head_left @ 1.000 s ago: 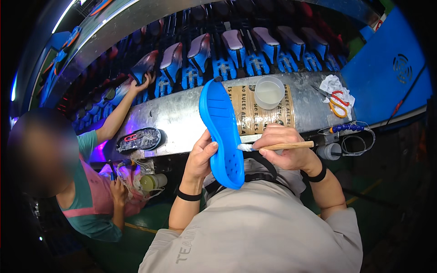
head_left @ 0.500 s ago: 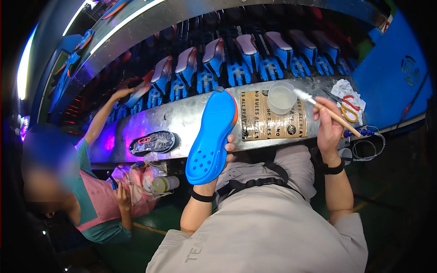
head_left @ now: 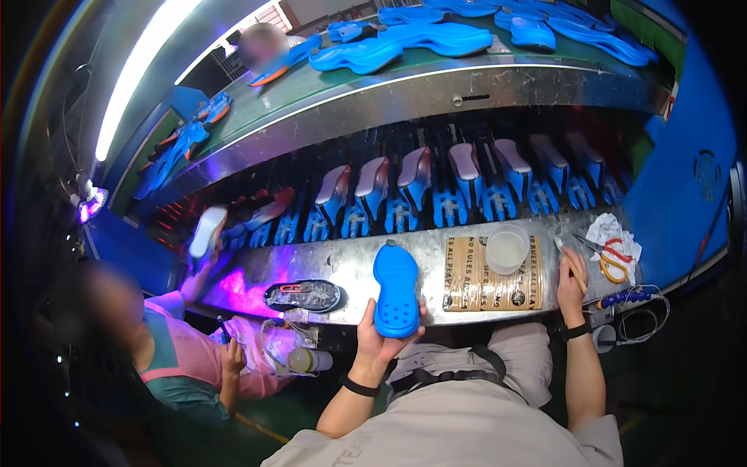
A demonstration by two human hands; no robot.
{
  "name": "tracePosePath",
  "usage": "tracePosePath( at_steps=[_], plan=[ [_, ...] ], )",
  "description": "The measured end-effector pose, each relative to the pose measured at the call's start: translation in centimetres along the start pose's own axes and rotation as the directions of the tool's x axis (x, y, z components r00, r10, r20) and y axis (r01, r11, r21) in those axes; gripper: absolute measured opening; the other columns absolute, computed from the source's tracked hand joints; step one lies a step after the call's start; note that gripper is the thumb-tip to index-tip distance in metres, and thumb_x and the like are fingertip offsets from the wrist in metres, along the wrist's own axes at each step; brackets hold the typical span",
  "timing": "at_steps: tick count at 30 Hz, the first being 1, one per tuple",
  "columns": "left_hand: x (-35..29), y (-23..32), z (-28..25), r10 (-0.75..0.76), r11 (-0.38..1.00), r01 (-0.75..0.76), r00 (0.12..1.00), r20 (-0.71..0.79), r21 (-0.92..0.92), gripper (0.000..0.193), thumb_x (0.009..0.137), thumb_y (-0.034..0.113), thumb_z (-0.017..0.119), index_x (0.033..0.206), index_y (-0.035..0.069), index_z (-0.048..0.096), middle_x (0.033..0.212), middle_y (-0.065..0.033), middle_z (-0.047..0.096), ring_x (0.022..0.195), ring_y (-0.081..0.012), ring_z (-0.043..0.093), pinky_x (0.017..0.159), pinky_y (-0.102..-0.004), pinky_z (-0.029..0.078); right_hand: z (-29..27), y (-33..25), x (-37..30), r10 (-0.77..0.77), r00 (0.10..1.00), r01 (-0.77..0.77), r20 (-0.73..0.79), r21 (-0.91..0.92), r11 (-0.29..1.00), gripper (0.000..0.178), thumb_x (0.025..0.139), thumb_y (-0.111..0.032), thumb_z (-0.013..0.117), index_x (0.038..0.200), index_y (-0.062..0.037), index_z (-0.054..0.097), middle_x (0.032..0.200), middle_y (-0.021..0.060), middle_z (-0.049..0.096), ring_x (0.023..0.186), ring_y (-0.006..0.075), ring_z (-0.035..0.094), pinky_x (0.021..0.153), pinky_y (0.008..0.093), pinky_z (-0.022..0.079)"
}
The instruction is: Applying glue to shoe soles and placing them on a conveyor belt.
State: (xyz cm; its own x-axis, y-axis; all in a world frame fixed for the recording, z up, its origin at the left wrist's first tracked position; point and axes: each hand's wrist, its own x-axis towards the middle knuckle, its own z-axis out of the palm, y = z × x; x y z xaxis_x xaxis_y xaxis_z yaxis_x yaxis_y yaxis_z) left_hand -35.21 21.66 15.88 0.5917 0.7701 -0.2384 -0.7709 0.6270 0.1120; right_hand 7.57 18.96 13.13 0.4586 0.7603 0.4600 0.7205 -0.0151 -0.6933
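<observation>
A bright blue shoe sole (head_left: 397, 282), its wider end dotted with small round holes, is held nearly upright by my left hand (head_left: 373, 341). Fingers and thumb wrap its lower sides. My right hand (head_left: 570, 296) grips a brush (head_left: 578, 278) with a wooden handle. The pale bristle end points away from me, over the bench to the right of a translucent cup (head_left: 506, 251). That cup holds cloudy liquid and sits on a taped cardboard sheet (head_left: 464, 284) with dark print.
Scissors (head_left: 613, 268) and crumpled white paper (head_left: 615, 232) lie at the bench's right end. A dark sole (head_left: 305, 296) lies left. Shoes on lasts (head_left: 415, 173) line the machine behind; blue soles (head_left: 436, 39) cover the shelf above. A co-worker (head_left: 167, 342) handles a shoe at left.
My view has tilted up, bringing the upper shelf into sight. The blue sole is now more upright and facing me. The brush has swung away from the cup's rim, to its right.
</observation>
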Motion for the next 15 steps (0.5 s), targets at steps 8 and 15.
tracePosePath(
  at_steps=[8, 15],
  plan=[
    [1.4, 7.6, 15.9, -0.139, 0.771, -0.093, 0.941, 0.308, 0.63, 0.097, 0.093, 0.063, 0.056, 0.154, -0.006, 0.026, 0.139, -0.0347, 0.046, 0.116, -0.0456, 0.059, 0.071, -0.0519, 0.063, -0.7, -0.2, 0.4, 0.007, 1.0, -0.008, 0.007, 0.041, 0.999, 0.023, 0.097, -0.009, 0.056, 0.113, 0.0019, 0.067, 0.102, 0.0192, 0.066, 0.094, 0.0374, 0.063, 0.082, 0.0413, 0.05],
    [8.8, 13.4, 28.5, 0.42, 0.779, -0.536, 0.831, 0.364, 0.326, 0.08, 0.102, 0.049, 0.052, 0.147, -0.012, 0.028, 0.142, -0.0359, 0.044, 0.125, -0.0457, 0.054, 0.098, -0.0495, 0.054, -0.7, 0.0, 0.4, -0.012, 0.999, 0.016, -0.042, 0.087, 0.996, 0.022, 0.097, -0.01, 0.057, 0.112, 0.0018, 0.068, 0.1, 0.0186, 0.066, 0.092, 0.0361, 0.063, 0.08, 0.0405, 0.05]
  ],
)
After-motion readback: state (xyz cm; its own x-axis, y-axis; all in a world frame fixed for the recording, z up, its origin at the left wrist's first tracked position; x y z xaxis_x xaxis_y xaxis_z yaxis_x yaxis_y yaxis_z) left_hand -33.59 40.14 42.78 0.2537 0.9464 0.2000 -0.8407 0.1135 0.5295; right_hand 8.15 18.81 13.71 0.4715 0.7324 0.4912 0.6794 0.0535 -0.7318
